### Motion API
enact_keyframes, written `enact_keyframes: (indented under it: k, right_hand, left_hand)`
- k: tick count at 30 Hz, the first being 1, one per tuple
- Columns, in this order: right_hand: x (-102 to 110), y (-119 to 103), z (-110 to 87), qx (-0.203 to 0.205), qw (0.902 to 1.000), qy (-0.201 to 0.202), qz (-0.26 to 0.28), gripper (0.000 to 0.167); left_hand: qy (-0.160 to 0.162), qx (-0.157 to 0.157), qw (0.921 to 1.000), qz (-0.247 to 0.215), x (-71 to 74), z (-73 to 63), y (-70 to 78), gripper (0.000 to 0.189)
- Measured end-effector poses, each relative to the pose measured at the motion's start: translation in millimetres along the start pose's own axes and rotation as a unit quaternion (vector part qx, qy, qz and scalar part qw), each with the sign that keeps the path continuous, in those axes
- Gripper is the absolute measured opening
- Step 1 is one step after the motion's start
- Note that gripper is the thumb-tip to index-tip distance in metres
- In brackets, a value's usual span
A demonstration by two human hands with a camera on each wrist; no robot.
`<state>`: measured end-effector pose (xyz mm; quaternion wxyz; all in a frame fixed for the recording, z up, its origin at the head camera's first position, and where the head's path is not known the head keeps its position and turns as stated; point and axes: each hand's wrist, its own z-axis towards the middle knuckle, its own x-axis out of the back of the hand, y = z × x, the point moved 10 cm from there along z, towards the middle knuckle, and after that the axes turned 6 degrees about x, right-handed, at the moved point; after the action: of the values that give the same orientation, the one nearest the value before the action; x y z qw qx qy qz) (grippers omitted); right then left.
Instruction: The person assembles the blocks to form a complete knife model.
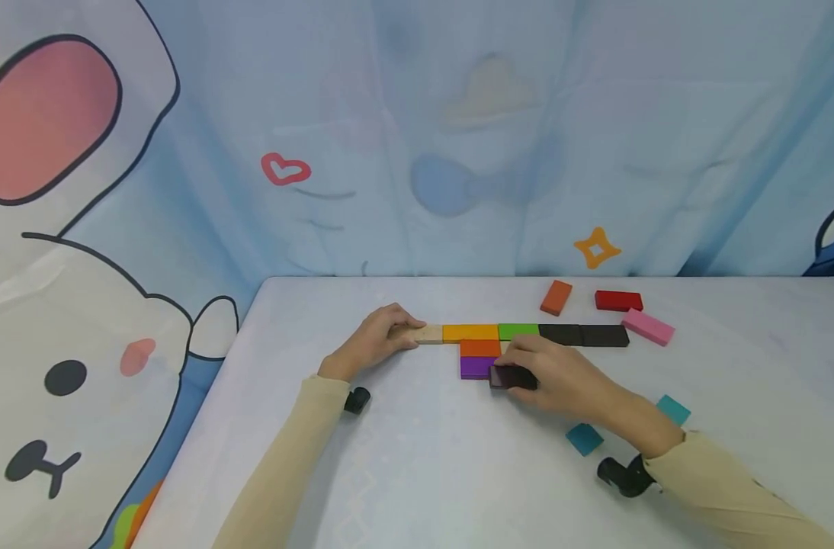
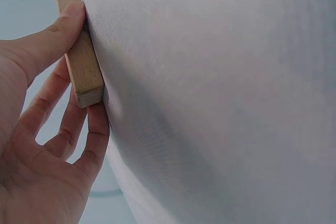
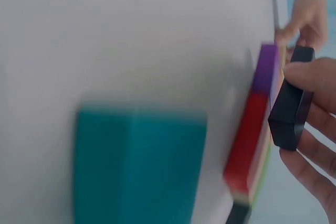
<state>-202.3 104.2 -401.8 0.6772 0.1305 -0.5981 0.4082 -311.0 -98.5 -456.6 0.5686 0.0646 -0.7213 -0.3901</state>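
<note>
My left hand (image 1: 379,339) grips a plain wooden block (image 1: 428,334) at the left end of a row, thumb on one side and fingers on the other. To its right the row runs on with a yellow block (image 1: 470,333), a green block (image 1: 518,330) and two black blocks (image 1: 604,335). Below the yellow one lie an orange block (image 1: 480,348) and a purple block (image 1: 476,368). My right hand (image 1: 568,377) pinches a dark block (image 3: 294,98) just right of the purple block. A red block (image 3: 247,135) beside the purple one shows only in the right wrist view.
Behind the row lie another orange block (image 1: 556,297), another red block (image 1: 619,300) and a pink block (image 1: 649,327), which sits close to the row's right end. Two teal blocks (image 1: 585,440) lie near my right forearm. A printed curtain (image 1: 403,137) hangs behind the table.
</note>
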Motion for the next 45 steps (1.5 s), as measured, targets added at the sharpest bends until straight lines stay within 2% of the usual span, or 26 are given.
enact_keyframes:
  k: [6, 10, 14, 19, 29, 45]
  right_hand:
    - [-20, -15, 16.3, 0.016, 0.9998, 0.000, -0.007, 0.036]
    - [-25, -22, 22.9, 0.023, 0.9997, 0.006, -0.006, 0.035]
    - [-28, -27, 26.3, 0.019, 0.9998, -0.004, -0.008, 0.035]
    - [-34, -28, 27.9, 0.008, 0.9996, -0.018, -0.018, 0.036]
    - [-41, -29, 28.1, 0.011, 0.9990, -0.023, -0.036, 0.037]
    - [-43, -26, 23.8, -0.009, 0.9985, -0.045, -0.029, 0.036]
  left_hand:
    - [-0.002, -0.005, 1.0000, 0.006, -0.7, 0.0, 0.8, 0.035]
    - [-0.001, -0.009, 0.9999, 0.006, 0.1, -0.6, 1.9, 0.035]
    - [0.001, -0.011, 0.9999, 0.004, 1.1, -1.3, 2.5, 0.035]
    - [0.001, -0.015, 0.9999, 0.001, 1.4, -2.2, 3.6, 0.034]
    - [0.003, -0.009, 0.9999, -0.009, 2.0, -2.8, 1.6, 0.033]
    - [0.004, -0.012, 0.9999, -0.005, 1.4, -2.0, 0.9, 0.033]
